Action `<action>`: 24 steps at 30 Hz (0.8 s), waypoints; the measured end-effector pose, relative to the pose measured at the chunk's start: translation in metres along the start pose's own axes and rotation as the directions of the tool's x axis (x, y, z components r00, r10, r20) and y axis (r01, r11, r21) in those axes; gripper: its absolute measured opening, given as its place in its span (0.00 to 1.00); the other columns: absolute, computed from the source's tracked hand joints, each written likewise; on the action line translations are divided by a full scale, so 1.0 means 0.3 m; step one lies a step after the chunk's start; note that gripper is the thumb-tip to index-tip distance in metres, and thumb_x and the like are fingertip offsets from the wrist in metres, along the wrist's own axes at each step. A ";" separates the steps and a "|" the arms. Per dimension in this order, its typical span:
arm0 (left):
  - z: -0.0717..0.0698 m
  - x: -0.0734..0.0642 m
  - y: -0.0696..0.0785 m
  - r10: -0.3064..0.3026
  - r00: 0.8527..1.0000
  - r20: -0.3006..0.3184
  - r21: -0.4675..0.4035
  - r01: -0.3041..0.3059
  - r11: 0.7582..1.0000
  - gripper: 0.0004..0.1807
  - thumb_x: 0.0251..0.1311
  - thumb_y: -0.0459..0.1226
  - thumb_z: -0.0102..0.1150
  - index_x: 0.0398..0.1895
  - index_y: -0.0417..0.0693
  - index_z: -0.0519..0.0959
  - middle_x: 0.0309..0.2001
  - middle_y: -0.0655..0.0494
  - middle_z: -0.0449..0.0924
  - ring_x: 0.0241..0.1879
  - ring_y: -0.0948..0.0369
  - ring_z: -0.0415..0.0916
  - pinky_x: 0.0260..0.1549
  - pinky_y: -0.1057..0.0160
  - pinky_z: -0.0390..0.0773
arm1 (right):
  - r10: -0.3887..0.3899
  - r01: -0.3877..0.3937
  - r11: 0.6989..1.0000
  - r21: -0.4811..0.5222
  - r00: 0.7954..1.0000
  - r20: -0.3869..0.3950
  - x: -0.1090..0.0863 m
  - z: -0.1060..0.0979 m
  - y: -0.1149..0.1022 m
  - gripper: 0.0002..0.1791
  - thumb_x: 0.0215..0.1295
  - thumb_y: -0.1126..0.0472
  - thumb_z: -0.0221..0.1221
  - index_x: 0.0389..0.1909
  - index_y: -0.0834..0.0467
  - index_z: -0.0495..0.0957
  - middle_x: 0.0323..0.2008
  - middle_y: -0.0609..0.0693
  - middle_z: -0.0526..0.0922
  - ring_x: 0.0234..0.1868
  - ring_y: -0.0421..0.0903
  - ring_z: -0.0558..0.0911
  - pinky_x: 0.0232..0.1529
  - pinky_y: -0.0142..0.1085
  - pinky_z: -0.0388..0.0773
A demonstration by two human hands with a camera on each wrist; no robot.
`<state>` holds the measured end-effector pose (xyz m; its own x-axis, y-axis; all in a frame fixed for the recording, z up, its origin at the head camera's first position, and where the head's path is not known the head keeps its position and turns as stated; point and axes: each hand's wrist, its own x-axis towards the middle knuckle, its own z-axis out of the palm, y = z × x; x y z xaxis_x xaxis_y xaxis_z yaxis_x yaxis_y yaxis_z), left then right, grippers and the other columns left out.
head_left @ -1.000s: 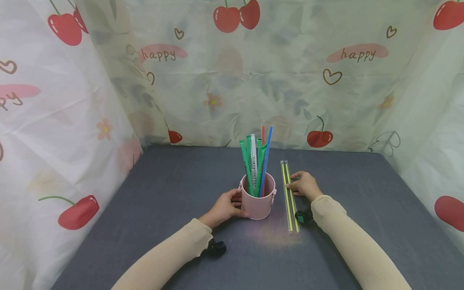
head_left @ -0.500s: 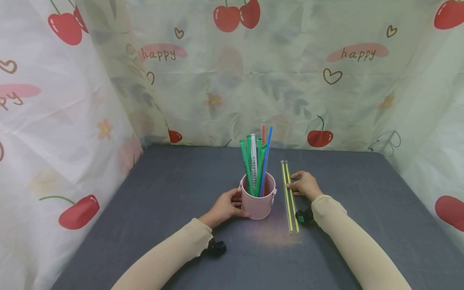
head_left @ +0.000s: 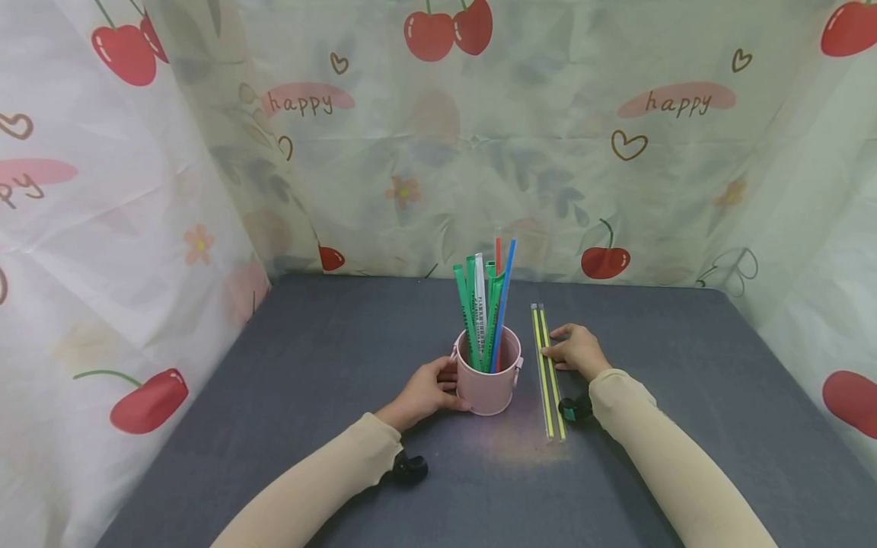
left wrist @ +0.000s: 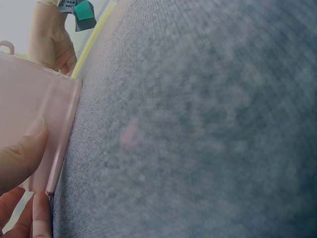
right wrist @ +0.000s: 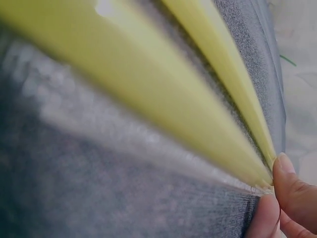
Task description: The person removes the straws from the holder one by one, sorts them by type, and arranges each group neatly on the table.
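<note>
In the head view a small pink bucket (head_left: 484, 390) stands upright on the dark table. My left hand (head_left: 426, 390) grips its left side, thumb near the base; the left wrist view shows the thumb (left wrist: 25, 153) against the bucket wall (left wrist: 62, 114). Several wrapped straws, green (head_left: 464, 312) and white (head_left: 479, 304), plus a blue straw (head_left: 505, 297) and a red one (head_left: 497, 255), stand in it. Two yellow straws (head_left: 543, 373) in clear wrappers lie side by side to its right. My right hand (head_left: 577, 352) pinches at them, thumb (right wrist: 292, 186) and finger meeting at the wrapper.
The dark cloth-covered table (head_left: 329, 335) stretches out around the bucket. Behind it hangs a cherry-printed curtain (head_left: 521, 167), with more curtain on the left (head_left: 137, 289) and right. A black wrist camera (head_left: 409, 468) sits under the left wrist, another (head_left: 574, 409) under the right.
</note>
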<state>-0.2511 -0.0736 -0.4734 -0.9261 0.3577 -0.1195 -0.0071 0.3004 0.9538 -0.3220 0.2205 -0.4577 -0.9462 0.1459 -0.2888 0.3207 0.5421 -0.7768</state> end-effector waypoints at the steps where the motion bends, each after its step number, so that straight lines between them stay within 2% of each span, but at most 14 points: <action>1: 0.000 -0.001 0.001 0.001 1.000 0.001 -0.002 -0.001 1.000 0.42 0.43 0.27 0.75 0.65 0.40 0.67 0.61 0.44 0.73 0.58 0.50 0.74 0.54 0.54 0.79 | -0.002 0.002 1.000 0.001 1.000 -0.001 0.000 0.000 0.000 0.27 0.57 0.66 0.68 0.57 0.65 0.71 0.33 0.56 0.81 0.25 0.40 0.81 0.25 0.32 0.83; 24: -0.002 -0.007 0.011 0.001 1.000 0.004 0.008 -0.001 1.000 0.41 0.43 0.28 0.75 0.64 0.40 0.67 0.61 0.45 0.73 0.59 0.50 0.74 0.55 0.54 0.78 | -0.008 0.008 1.000 0.019 1.000 0.001 -0.015 -0.002 -0.003 0.27 0.58 0.65 0.67 0.57 0.65 0.71 0.37 0.58 0.80 0.26 0.40 0.81 0.27 0.33 0.83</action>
<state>-0.2494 -0.0740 -0.4697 -0.9247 0.3615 -0.1194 -0.0030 0.3067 0.9518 -0.3180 0.2198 -0.4553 -0.9488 0.1407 -0.2829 0.3136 0.5276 -0.7895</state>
